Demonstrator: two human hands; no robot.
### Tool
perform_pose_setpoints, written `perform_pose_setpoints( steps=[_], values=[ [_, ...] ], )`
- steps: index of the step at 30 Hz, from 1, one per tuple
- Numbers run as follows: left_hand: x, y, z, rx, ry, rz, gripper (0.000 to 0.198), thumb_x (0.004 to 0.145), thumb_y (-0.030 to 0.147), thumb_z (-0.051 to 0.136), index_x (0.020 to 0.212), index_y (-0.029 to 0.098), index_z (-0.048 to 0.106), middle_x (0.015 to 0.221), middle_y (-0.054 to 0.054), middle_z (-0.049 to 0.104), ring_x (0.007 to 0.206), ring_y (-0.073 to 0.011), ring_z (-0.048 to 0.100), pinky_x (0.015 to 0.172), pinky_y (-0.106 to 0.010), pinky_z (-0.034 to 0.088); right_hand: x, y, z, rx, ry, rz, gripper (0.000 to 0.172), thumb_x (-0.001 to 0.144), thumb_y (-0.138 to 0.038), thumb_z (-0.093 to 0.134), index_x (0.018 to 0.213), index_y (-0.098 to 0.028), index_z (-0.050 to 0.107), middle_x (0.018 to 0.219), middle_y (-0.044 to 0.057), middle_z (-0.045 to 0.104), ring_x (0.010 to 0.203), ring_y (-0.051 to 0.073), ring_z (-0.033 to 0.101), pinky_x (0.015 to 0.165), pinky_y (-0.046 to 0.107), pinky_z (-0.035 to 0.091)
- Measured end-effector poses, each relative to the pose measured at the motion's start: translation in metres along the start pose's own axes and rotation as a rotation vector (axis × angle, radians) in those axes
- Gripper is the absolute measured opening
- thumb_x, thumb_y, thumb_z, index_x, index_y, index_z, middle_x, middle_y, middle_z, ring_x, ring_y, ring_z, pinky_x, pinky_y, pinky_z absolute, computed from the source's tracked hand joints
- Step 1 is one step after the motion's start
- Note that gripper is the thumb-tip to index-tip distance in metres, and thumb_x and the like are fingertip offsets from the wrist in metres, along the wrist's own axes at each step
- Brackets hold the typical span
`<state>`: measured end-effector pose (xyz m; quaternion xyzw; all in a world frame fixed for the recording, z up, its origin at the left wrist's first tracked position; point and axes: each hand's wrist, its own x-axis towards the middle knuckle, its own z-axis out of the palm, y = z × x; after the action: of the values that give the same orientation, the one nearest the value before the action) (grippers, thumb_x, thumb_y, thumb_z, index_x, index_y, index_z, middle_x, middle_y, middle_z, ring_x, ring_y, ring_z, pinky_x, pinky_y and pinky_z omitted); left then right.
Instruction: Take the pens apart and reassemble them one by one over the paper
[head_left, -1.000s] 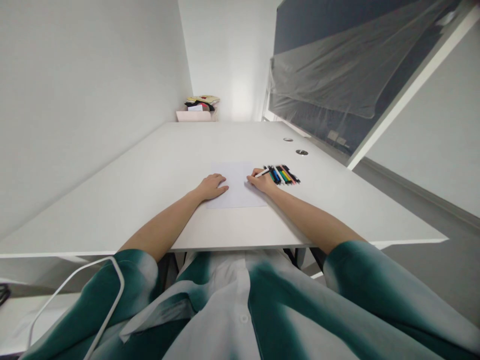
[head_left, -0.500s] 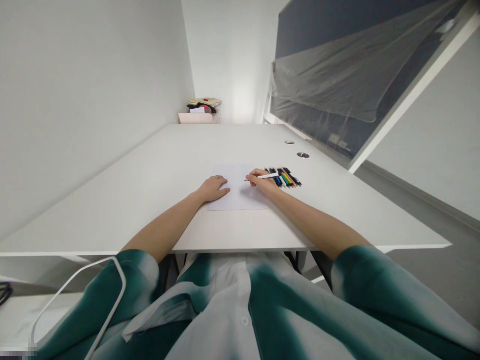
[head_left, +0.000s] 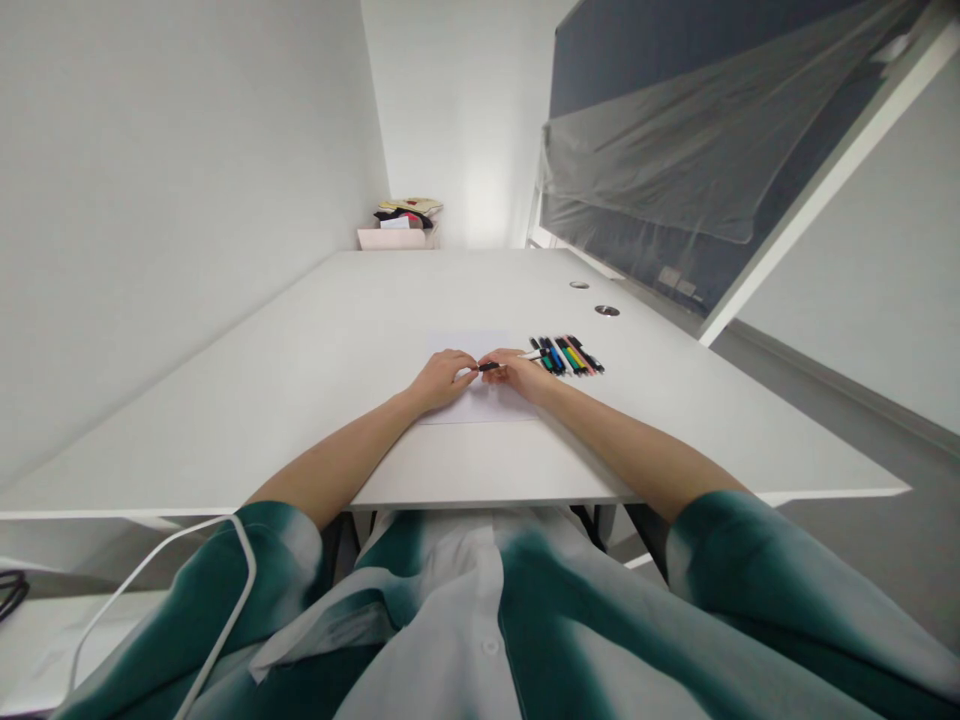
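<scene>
Both my hands meet over a sheet of white paper on the white table. In my right hand is a white pen, its rear end showing past the knuckles toward the row of pens. A black piece, which looks like the pen's cap, juts out at the front between the two hands. My left hand has its thumb and fingertips pinched at the left end of that black piece. Beside my right hand, several coloured pens lie side by side; the hands partly cover the paper.
The long white table runs away from me, with two round metal inserts on its right. A pale box with folded cloth stands at the far end. A plastic-covered dark panel leans at the right. A white cable hangs near my left sleeve.
My left hand has lifted off the paper and moved right to meet my right hand. The black piece now shows at the pen's front, where the bare tip was before.
</scene>
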<state>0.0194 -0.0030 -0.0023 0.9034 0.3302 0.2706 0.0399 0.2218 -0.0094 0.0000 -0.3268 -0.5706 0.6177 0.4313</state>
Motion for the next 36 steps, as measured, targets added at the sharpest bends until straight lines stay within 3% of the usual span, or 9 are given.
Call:
perform_pose_setpoints(
  steps=[3,6,12,20,29,36],
  values=[
    [-0.001,-0.004,0.0,0.016,0.011,-0.01,0.027,0.095,0.031,0.047,0.103,0.02,0.069,0.11,-0.008,0.072,0.104,-0.0228,0.063,0.097,-0.042,0.046,-0.002,-0.005,-0.003,0.066,-0.012,0.071,0.033,0.08,-0.048,0.063,0.082,-0.017,0.072,0.066,0.006,0.069,0.061,0.016,0.06,0.061,0.027,0.043],
    [-0.002,-0.008,0.0,0.039,0.003,-0.028,0.029,0.095,0.031,0.045,0.101,0.018,0.07,0.107,-0.01,0.072,0.101,-0.0234,0.064,0.095,-0.042,0.047,-0.006,-0.013,-0.007,0.157,-0.022,0.129,0.053,0.088,-0.062,0.046,0.086,-0.015,0.071,0.068,0.008,0.07,0.063,0.017,0.061,0.064,0.029,0.045],
    [-0.002,-0.008,-0.002,0.065,-0.045,-0.073,0.031,0.096,0.031,0.041,0.102,0.018,0.069,0.106,-0.009,0.072,0.1,-0.0231,0.064,0.095,-0.041,0.046,-0.011,-0.021,-0.01,0.257,0.013,0.127,0.075,0.085,-0.079,0.03,0.092,-0.015,0.068,0.073,0.011,0.07,0.067,0.021,0.061,0.067,0.032,0.047],
    [-0.004,0.0,-0.003,0.037,-0.053,-0.078,0.026,0.091,0.033,0.048,0.1,0.019,0.069,0.107,-0.009,0.071,0.101,-0.0233,0.063,0.095,-0.041,0.047,-0.011,-0.019,-0.009,0.092,0.028,0.1,0.072,0.078,-0.084,0.031,0.083,-0.02,0.064,0.068,0.008,0.065,0.067,0.022,0.06,0.068,0.034,0.047],
    [-0.003,0.001,-0.003,0.063,-0.062,-0.071,0.026,0.091,0.03,0.047,0.1,0.018,0.069,0.106,-0.009,0.071,0.1,-0.0235,0.063,0.094,-0.04,0.047,-0.008,-0.014,-0.013,0.152,-0.019,0.097,0.068,0.081,-0.08,0.033,0.083,-0.02,0.065,0.064,0.007,0.063,0.065,0.022,0.059,0.069,0.034,0.047],
    [-0.004,-0.004,-0.006,0.099,-0.043,-0.107,0.026,0.09,0.03,0.049,0.097,0.018,0.071,0.105,-0.009,0.072,0.097,-0.0241,0.064,0.092,-0.04,0.048,-0.014,-0.022,-0.008,0.075,-0.012,0.108,0.07,0.084,-0.076,0.036,0.094,-0.015,0.07,0.081,0.013,0.072,0.073,0.023,0.063,0.071,0.034,0.048]
  ],
)
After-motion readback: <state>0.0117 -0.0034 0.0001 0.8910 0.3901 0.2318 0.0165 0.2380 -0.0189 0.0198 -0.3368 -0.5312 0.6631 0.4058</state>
